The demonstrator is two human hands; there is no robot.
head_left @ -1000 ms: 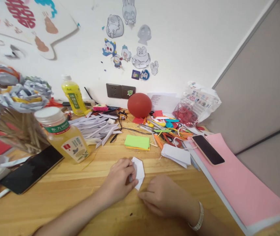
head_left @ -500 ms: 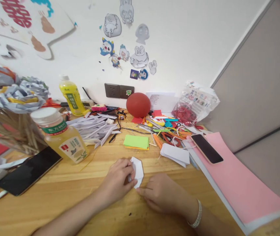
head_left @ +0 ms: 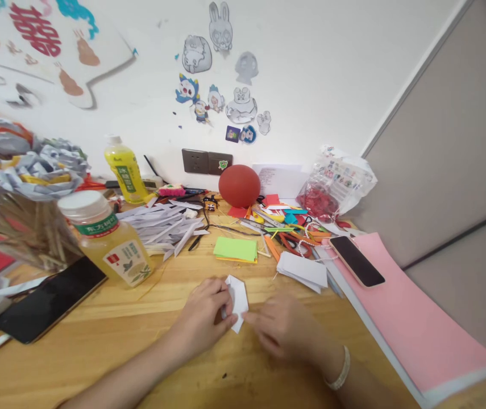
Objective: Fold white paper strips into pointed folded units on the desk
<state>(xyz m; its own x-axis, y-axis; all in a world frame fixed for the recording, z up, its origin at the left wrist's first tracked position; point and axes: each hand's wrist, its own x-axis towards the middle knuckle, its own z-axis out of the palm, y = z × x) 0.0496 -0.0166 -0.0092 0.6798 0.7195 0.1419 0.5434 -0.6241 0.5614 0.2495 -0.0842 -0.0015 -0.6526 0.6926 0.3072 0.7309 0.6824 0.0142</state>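
On table (head_left: 174, 363), paper (head_left: 238, 304) under L hand (head_left: 211, 307).

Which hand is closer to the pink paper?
The right hand, to the left of the pink paper. The left hand is farther left, on the folded white paper.

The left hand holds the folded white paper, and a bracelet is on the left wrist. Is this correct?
The bracelet is on the right wrist, not the left, as the head view shows. The left hand does hold the folded white paper.
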